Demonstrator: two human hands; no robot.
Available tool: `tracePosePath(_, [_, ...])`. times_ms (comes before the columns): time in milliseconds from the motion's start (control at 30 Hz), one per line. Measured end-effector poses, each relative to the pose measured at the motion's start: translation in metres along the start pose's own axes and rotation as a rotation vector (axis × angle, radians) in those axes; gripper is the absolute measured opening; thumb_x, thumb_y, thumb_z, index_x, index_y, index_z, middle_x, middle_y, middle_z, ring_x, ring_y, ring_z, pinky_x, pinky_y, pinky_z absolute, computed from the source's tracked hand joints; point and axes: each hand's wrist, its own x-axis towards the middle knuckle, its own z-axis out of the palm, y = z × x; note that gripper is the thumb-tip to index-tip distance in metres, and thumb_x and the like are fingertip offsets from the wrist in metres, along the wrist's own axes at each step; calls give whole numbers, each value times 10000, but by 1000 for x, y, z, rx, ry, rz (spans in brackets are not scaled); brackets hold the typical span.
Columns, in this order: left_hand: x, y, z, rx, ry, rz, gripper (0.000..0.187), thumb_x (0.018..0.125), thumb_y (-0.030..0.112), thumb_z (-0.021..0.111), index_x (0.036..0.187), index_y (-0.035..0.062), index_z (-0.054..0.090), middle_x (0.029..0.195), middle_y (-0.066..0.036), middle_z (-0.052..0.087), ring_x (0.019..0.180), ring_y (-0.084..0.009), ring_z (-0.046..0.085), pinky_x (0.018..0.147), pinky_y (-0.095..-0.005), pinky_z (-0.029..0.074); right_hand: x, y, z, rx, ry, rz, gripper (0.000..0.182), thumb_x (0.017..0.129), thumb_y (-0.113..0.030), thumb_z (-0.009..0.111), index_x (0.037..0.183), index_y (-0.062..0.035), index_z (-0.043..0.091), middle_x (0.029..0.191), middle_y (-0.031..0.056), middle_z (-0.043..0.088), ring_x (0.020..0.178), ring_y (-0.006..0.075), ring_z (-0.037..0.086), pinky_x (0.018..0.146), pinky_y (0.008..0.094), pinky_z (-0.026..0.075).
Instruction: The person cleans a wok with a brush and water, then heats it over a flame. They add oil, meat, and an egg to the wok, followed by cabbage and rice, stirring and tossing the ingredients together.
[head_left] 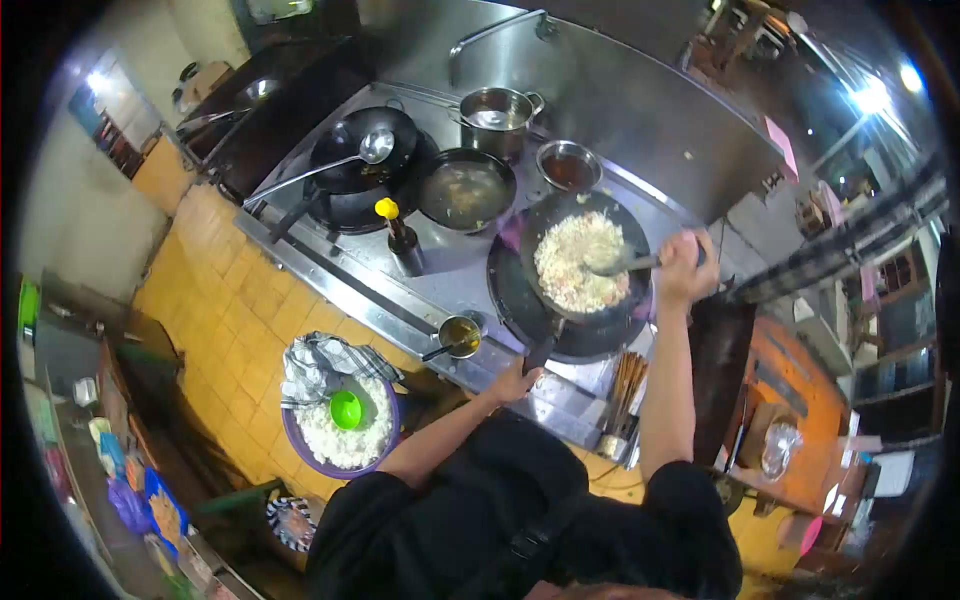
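Observation:
My left hand [515,382] is closed around the handle [542,350] of a dark wok [540,212] on the stove. Pale rice mixed with small bits [580,240] fills the wok's middle. From the right, my right hand [688,265] grips a ladle [640,263], whose head sits partly in the rice. Beneath the wok is a larger dark pan or burner ring [510,305]. Near my left hand stands a small metal cup of yellowish liquid [460,335] with a utensil in it. Skewers or sticks [626,385] stand in a holder below my right forearm.
Behind are a metal pot [495,112], a bowl of dark red sauce [570,168], a pan of cloudy liquid [465,190] and a yellow-capped bottle [402,240]. Another ladle [376,147] rests across a black wok [345,165]. A purple tub [392,440] at left holds white rice and a green bowl [346,410].

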Motion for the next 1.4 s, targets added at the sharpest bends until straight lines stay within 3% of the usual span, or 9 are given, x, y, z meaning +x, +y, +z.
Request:
tracePosePath(133, [-11,6,-4,1,15,-21,588,863,493,551,1089,-42,458,802,-150,592,573,-200,595,534,-344,485,-9,81,-35,-11,-162,-389,156,866,-46,506,725,14,477,612,64,500,503,89,421,452,218,320])
tracePosePath(300, [0,1,-1,114,91,113,554,868,489,545,1046,-28,454,755,-148,579,586,-223,594,546,-359,473,7,10,1,5,-156,-236,234,866,-124,503,680,0,433,561,66,469,459,108,400,429,238,336])
tracePosePath(1000, [0,7,-5,80,38,109,581,873,489,545,1050,-55,442,734,-132,560,591,-221,573,558,-373,464,40,53,3,32,-52,-25,207,868,-89,509,677,-39,449,534,16,417,457,82,386,415,226,293])
tracePosePath(1067, [-6,16,-7,0,-23,21,587,878,486,536,1064,-62,438,734,-135,567,557,-210,566,534,-356,464,29,67,-3,-82,-44,-240,145,893,-116,533,784,-34,485,646,45,478,518,117,433,459,232,385])
tracePosePath(1100, [9,-13,-2,109,43,213,591,880,478,535,1073,-72,439,747,-142,579,555,-217,571,528,-352,476,29,108,-28,-206,-166,-388,80,848,-69,585,854,-25,518,669,45,490,562,137,478,477,257,420])
tracePosePath(1167, [2,5,-9,89,-38,120,587,878,476,539,1082,-66,441,750,-142,580,560,-216,573,524,-351,480,34,71,2,-606,-95,-783,158,796,-55,600,670,15,533,563,44,513,526,84,457,472,255,368])
tracePosePath(1200, [-3,11,-9,52,-72,10,583,876,473,542,1092,-60,443,752,-142,582,564,-215,576,520,-349,484,30,45,19,-422,-104,-247,134,799,-57,598,689,9,558,548,42,517,506,97,457,459,267,357])
tracePosePath(1300, [5,17,-9,17,-104,-50,542,882,451,544,1100,-35,448,809,-133,581,586,-201,583,510,-333,488,22,48,14,-398,-120,-449,219,786,-160,638,647,-20,543,501,59,452,436,130,430,435,275,345])
tracePosePath(1400, [8,3,-7,-46,-136,-106,508,888,434,541,1081,-27,452,860,-125,576,617,-187,584,502,-304,487,13,52,6,-413,-238,-371,257,768,-193,646,619,-30,514,500,75,447,432,153,437,444,284,362])
